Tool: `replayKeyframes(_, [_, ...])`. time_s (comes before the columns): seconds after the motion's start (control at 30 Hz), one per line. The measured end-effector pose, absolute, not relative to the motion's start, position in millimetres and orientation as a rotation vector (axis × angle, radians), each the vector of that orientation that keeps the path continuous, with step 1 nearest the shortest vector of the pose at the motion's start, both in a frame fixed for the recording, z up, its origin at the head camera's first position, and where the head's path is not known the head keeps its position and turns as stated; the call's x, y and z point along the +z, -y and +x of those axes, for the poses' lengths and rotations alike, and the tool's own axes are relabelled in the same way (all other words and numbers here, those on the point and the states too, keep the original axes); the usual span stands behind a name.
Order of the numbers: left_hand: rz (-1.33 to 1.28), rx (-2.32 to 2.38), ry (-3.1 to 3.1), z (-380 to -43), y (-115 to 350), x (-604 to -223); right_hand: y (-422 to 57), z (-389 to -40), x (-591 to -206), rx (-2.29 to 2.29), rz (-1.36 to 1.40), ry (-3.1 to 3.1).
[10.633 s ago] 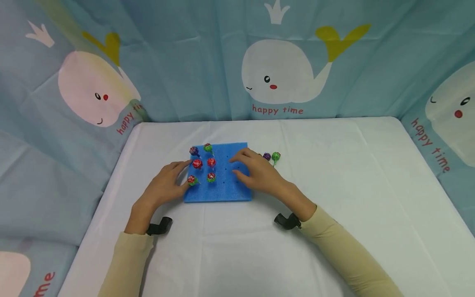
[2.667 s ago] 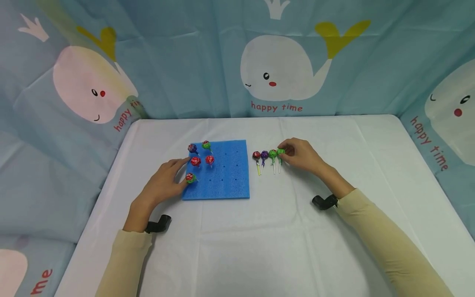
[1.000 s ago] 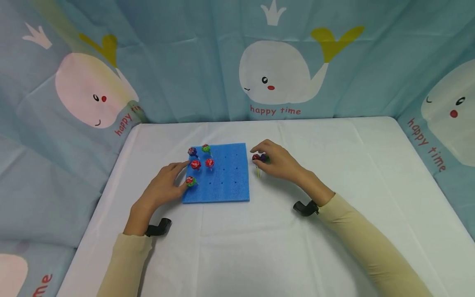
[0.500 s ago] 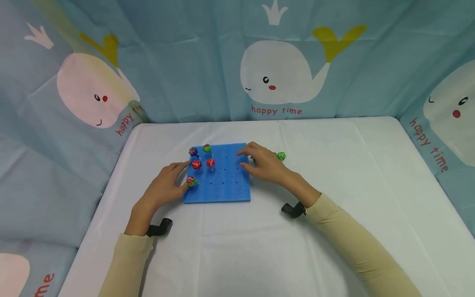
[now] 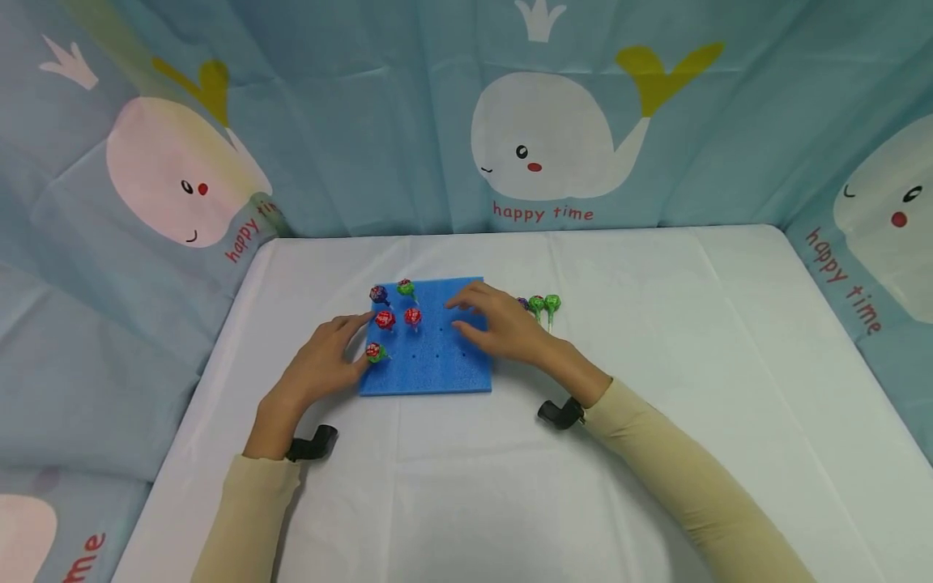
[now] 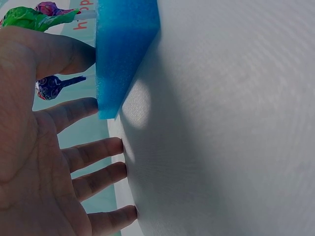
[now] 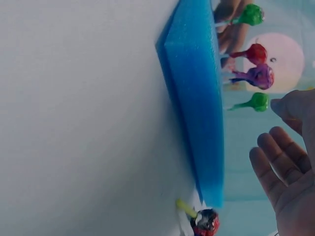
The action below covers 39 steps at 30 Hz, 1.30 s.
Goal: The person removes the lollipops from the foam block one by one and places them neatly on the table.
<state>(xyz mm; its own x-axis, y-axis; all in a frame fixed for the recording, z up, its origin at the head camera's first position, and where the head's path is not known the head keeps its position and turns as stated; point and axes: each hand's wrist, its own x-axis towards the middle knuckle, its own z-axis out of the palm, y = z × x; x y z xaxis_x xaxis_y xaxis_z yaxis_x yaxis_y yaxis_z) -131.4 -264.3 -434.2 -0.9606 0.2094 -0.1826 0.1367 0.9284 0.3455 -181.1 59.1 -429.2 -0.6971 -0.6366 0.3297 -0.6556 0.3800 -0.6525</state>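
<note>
Left hand (image 5: 321, 361) spread against blue board (image 5: 430, 376), right hand (image 5: 506, 325) hovering above

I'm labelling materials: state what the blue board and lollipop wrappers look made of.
Blue board: probably matte foam, judging by its thick, finely grainy edge. Lollipop wrappers: shiny, likely thin plastic film, given the creases and highlights; foil is possible.

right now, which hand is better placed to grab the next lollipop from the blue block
Probably the right hand: it hovers over the blue block, visibly holding nothing, with a red lollipop nearby. The left hand is also close to lollipops, but it touches the block's left edge, seemingly steadying it.
</note>
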Motion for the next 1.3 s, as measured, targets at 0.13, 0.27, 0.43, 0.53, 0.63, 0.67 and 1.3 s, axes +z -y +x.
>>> replayKeyframes(0.13, [0.264,0.493,-2.869,-132,265,-435,-52,-180,-431,1.278,1.215,2.584])
replayKeyframes(0.27, [0.267,0.495,-2.869,-131,266,-435,-44,-178,-432,1.292,1.210,2.586])
replayKeyframes(0.43, [0.261,0.498,-2.871,-132,265,-434,-31,-181,-432,1.285,1.214,2.570])
replayKeyframes(0.53, [0.258,0.496,-2.871,-132,265,-435,-25,-182,-433,1.282,1.211,2.579])
replayKeyframes(0.63, [0.261,0.492,-2.872,-132,266,-436,-20,-182,-434,1.295,1.207,2.592])
replayKeyframes(0.67, [0.265,0.492,-2.872,-132,266,-436,-19,-182,-434,1.302,1.207,2.595])
replayKeyframes(1.3, [0.283,0.505,-2.873,-133,266,-435,2,-176,-435,1.336,1.118,2.549])
